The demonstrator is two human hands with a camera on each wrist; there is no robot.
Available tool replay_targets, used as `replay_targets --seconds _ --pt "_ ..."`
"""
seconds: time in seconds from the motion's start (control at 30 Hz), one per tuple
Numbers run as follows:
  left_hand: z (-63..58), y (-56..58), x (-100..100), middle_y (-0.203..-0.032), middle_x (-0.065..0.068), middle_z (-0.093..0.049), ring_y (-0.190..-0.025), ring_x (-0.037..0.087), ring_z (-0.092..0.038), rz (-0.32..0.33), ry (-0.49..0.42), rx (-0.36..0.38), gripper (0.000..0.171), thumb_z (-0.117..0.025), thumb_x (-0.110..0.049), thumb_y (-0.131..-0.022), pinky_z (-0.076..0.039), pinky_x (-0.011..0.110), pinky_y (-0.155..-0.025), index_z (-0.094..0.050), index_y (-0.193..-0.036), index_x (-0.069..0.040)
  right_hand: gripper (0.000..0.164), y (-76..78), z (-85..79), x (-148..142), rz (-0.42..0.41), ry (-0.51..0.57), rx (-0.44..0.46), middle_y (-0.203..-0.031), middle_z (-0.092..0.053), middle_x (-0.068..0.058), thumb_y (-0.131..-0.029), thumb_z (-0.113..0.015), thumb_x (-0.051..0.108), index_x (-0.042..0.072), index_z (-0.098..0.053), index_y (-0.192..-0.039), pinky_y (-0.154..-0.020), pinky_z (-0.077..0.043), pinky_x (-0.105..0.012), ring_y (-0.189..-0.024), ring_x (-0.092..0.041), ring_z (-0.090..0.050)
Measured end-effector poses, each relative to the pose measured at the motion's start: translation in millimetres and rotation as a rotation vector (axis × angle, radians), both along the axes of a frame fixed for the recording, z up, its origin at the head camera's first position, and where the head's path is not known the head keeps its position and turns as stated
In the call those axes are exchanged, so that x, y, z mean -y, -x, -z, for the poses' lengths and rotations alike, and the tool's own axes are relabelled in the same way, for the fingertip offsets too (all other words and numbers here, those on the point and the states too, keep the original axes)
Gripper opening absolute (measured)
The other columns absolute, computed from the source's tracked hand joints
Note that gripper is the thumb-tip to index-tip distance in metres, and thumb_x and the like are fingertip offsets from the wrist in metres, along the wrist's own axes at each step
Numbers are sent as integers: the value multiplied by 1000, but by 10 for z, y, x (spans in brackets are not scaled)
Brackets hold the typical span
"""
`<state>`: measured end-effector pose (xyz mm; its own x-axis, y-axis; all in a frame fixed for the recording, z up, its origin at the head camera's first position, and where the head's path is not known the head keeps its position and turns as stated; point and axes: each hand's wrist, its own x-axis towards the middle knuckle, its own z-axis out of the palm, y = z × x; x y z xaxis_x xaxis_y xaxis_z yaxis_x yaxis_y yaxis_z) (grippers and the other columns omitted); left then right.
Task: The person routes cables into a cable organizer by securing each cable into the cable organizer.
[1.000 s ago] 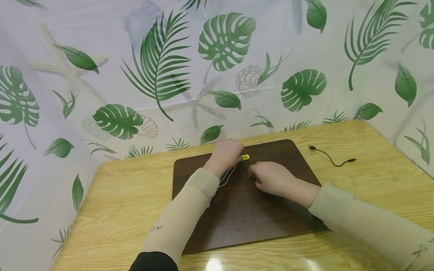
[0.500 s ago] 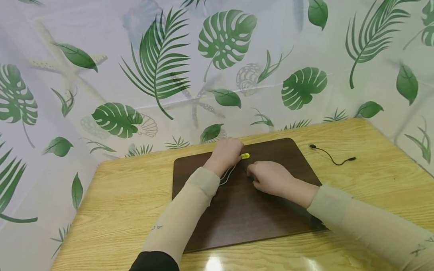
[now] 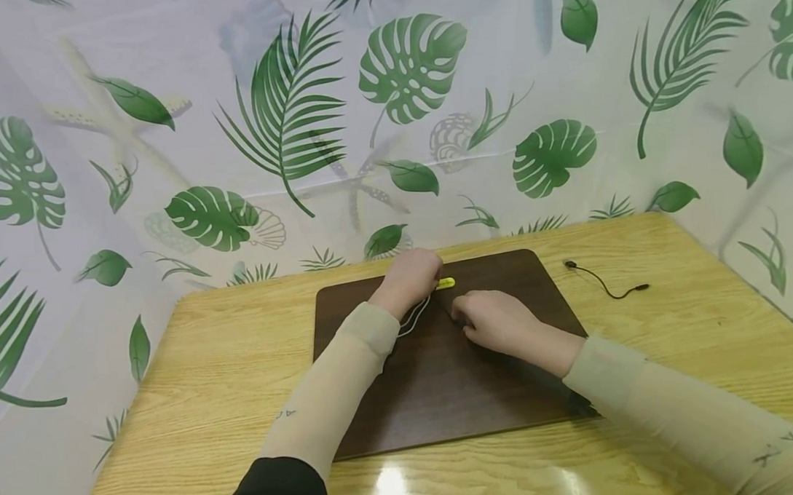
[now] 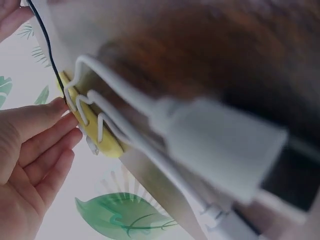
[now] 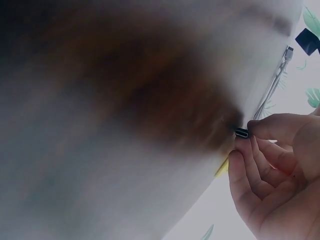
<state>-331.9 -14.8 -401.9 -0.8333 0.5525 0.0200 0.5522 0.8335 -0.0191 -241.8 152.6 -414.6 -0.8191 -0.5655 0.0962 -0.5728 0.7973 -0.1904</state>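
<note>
Above the dark brown board, my left hand [image 3: 412,277] pinches a thin black cable [image 4: 47,45] right at a yellow cable holder [image 4: 111,144]. White cables run through the slots of this holder, and a large white plug [image 4: 225,147] hangs close to the left wrist camera. My right hand [image 3: 496,318] is just to the right and nearer, pinching the small black plug [image 5: 241,133] at the cable's end between thumb and fingertip. In the head view, the left hand covers most of the yellow holder. Whether the black cable sits fully inside a slot is unclear.
The brown board [image 3: 441,399] lies on a light wooden table [image 3: 237,369]. A separate short black cable [image 3: 604,280] lies on the wood right of the board. A leaf-printed cloth [image 3: 392,116] hangs behind the table.
Both hands stay almost in place. A short stretch of black cable between them shows more clearly now. The whole head view has shifted slightly.
</note>
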Motion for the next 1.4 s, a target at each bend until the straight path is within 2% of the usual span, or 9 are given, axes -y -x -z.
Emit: replay_targets --seconds 0.1,0.4,0.6,0.7,0.8,0.93,1.07,1.23,1.4 --pt "17 15 -1 -85 0 -77 -72 15 -55 2 -6 -12 21 -69 -6 -98 -55 35 -73 -79 -81 -12 16 2 6 -28 8 -2 7 -95 -74 -9 -89 -73 -1 5 -74 -104 -73 -58 -39 -82 -22 -70" --pt "42 40 -21 -93 -1 -80 -85 18 -73 -31 -12 -3 12 -78 -14 -96 -61 37 -80 -81 -85 -14 13 -7 12 -64 22 -4 46 -91 -72 -7 -89 -72 -2 8 -71 -98 -70 -55 -37 -77 -18 -64" --pt "27 43 -33 -87 0 -77 -80 18 -68 -58 7 1 20 -75 -14 -97 -59 38 -75 -75 -77 -14 12 -10 -2 -31 22 0 66 -85 -69 -5 -89 -72 -2 9 -69 -93 -66 -50 -34 -71 -16 -56" --pt "16 39 -35 -78 0 -70 -74 17 -61 -53 6 3 26 -72 -15 -97 -56 38 -70 -67 -71 -15 11 -17 -4 -16 19 -5 59 -85 -69 -5 -89 -73 -1 9 -69 -93 -66 -50 -34 -71 -16 -56" --pt "21 38 -32 -65 -3 -54 -66 16 -50 -34 -3 4 38 -72 -20 -98 -48 35 -64 -54 -64 -16 12 -24 -2 -13 11 -4 55 -86 -70 -5 -89 -73 -1 8 -70 -94 -67 -52 -34 -72 -16 -58" --pt "38 36 -28 -58 -5 -39 -62 15 -43 -6 13 -8 47 -73 -28 -98 -40 31 -63 -46 -61 -18 11 -19 -2 -8 2 10 79 -86 -70 -3 -90 -75 1 8 -72 -97 -71 -55 -35 -73 -14 -59" --pt "35 26 -33 -65 -4 -51 -68 16 -48 3 66 -33 36 -71 -25 -98 -46 33 -69 -55 -68 -17 10 -10 -12 7 0 9 85 -85 -69 -2 -91 -77 5 9 -74 -99 -74 -57 -36 -71 -12 -57" --pt "23 -1 -32 -85 1 -72 -82 20 -65 23 124 -59 17 -68 -25 -101 -56 37 -81 -72 -88 -15 9 -17 -26 -1 -2 -3 43 -93 -71 -6 -91 -78 7 9 -75 -99 -74 -58 -36 -78 -16 -64" --pt "22 -19 -18 -97 4 -77 -95 24 -73 63 141 -105 16 -64 -24 -104 -59 41 -86 -76 -99 -14 9 -14 -48 -48 -12 6 24 -95 -70 -7 -91 -77 6 10 -74 -98 -74 -57 -37 -81 -19 -66"
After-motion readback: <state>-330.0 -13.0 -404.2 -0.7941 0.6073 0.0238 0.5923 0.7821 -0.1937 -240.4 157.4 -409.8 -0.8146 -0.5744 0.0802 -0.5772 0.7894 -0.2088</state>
